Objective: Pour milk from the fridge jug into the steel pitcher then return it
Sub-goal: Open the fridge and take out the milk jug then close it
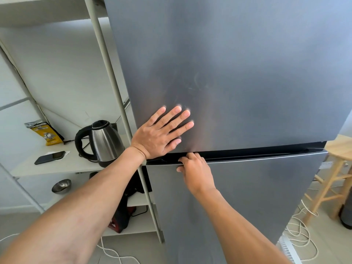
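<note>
Two hands on fridge [247, 73]: left hand [158, 136] flat, right hand [194, 172] in groove.

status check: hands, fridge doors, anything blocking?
Left hand flat on upper fridge door. Right hand fingers hooked in handle recess of lower door. Both doors shut; jug, pitcher not in view. Nothing blocking.

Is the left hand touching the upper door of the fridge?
Touching. The head view shows the left hand laid flat on the upper fridge door, palm and spread fingers against the steel, with no gap visible.
</note>
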Available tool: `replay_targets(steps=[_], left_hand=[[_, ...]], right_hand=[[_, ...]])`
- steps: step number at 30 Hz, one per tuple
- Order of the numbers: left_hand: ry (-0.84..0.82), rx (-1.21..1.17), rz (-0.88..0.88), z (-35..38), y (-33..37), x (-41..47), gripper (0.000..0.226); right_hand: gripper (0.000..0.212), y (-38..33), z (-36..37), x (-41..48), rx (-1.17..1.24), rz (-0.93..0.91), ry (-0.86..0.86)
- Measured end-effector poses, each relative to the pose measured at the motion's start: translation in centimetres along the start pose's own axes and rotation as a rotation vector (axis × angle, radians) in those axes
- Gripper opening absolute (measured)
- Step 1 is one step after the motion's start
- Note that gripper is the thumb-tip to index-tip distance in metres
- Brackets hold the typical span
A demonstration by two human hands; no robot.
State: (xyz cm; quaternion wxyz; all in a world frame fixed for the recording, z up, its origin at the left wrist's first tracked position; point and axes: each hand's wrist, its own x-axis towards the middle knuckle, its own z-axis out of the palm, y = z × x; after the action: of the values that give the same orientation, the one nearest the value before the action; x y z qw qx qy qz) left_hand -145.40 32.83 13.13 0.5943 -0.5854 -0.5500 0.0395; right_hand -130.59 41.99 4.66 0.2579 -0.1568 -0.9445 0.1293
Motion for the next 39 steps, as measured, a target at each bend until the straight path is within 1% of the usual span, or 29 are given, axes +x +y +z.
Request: replay_targets(steps=[9, 13, 17, 19, 22, 26, 31, 35, 37, 39], left_hand=[[0.008, -0.008, -0.004, 0.0, -0.2, -0.2, 0.057], [-0.014, -0.020, -0.017, -0.2, -0.3, -0.2, 0.057], [-0.067, -0.040, -0.030, -0.6, -0.1, -0.4, 0.058], [-0.113, -0.053, -0.035, -0.8, -0.2, -0.5, 0.058], [-0.179, -0.085, -0.056, -1.3, 0.1, -0.4, 0.058], [-0.292, -0.168, -0.109, -2.4, 0.6, -0.4, 0.059], [-0.456, -0.300, -0.215, -6.0, 1.9, 0.4, 0.062], [-0.583, -0.438, -0.288, -9.0, 2.9, 0.0, 0.059], [-0.657, -0.480, -0.296, -10.8, 3.4, -0.3, 0.058], [-0.699, -0.513, -0.285, -12.4, 3.9, -0.2, 0.057]], right_hand=[[0.026, -0.5, -0.2, -0.3, 0.030, 0.041, 0.008], [0.025, -0.6, -0.6, -2.3, 0.020, 0.008, 0.062], [0.026, -0.9, -2.0, -4.9, 0.028, -0.029, 0.027], [0.028, -1.3, -2.7, -5.8, 0.032, -0.038, 0.011], [0.034, -1.6, -3.6, -7.3, 0.042, -0.002, -0.033], [0.031, -1.8, -4.4, -9.0, 0.055, 0.046, -0.047], [0.031, -2.4, -5.9, -11.8, 0.104, 0.088, -0.071], [0.029, -3.0, -8.2, -13.6, 0.161, 0.144, -0.164], [0.028, -3.1, -9.5, -14.8, 0.194, 0.180, -0.188], [0.034, -3.3, -10.6, -16.1, 0.265, 0.248, -0.180]])
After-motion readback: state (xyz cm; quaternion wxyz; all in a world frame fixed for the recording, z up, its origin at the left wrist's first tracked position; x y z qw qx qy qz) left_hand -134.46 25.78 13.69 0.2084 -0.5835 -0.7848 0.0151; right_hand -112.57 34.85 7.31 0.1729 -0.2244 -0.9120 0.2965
